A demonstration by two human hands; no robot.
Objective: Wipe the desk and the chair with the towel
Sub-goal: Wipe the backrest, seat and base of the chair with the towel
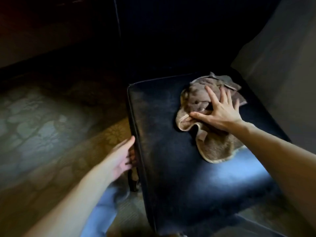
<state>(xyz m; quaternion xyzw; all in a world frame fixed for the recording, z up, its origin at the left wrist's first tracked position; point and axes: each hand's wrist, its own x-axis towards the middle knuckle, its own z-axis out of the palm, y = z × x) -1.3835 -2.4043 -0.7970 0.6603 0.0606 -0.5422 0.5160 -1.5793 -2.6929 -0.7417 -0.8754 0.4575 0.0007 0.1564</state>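
A dark blue upholstered chair [164,151] fills the middle of the view, its seat facing me and its back rising into shadow. A crumpled brown towel [217,147] with a pale hem lies on the right half of the seat. My right hand [220,110] presses flat on the towel with fingers spread and straight. My left hand [122,158] holds the seat's left edge, thumb on top and fingers down the side.
A patterned carpet [42,127] covers the floor to the left. A grey panel or wall [282,69] stands close on the chair's right. One dark chair leg [133,183] shows below the left edge. The background is very dim.
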